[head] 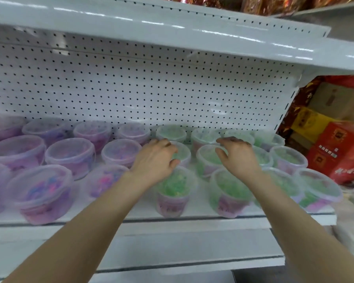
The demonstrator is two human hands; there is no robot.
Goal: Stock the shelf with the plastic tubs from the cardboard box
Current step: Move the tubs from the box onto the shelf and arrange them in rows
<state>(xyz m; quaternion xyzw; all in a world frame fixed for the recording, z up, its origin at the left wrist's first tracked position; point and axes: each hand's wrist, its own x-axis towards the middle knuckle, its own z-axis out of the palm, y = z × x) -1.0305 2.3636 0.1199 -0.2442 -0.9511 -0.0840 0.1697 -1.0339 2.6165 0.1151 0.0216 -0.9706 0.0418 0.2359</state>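
Left hand cups a green tub in the middle row of the shelf, grip curled over its lid. Right hand hovers over the next tub, grip spread, empty. Placing seems nearly done; next comes letting go and reaching for the unseen cardboard box.

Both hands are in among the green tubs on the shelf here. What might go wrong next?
The forearms pass over the front green tubs, which stand near the shelf edge; drawing back low might knock one off. The left hand and right hand work between tightly packed tubs, so a neighbour may get shoved. The rightmost front tub sits by the shelf's end and might tip off.
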